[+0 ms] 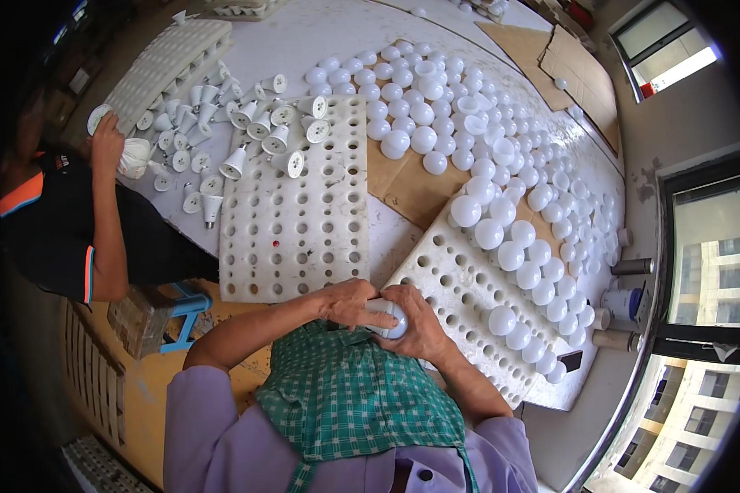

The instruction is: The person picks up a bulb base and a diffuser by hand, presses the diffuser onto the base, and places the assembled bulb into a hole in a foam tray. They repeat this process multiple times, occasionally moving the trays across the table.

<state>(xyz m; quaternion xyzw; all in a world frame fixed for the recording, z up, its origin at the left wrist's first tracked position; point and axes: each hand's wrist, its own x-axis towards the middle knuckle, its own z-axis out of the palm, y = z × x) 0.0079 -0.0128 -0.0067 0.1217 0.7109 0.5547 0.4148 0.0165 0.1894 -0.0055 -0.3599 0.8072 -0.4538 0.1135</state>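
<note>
Close to my chest, both hands are closed around a light bulb [395, 319] with a white dome and a pale base. My left hand [349, 302] grips it from the left, around the base end. From the right, my right hand [423, 324] wraps its fingers about the dome side. Parts of the bulb are covered by my fingers. Just beyond my hands lies a white foam board with holes [296, 222], with several white bulb bases [278, 140] on its far end. To the right, a second holed board [452, 283] carries rows of white domes [510, 255].
Many loose white domes [423, 115] lie on cardboard [403, 185] at the back right. More bulb bases [193, 123] are heaped on the left, beside stacked foam boards [173, 62]. At the left, a co-worker's hand [107, 148] holds a round white piece. A blue stool [191, 312] stands below.
</note>
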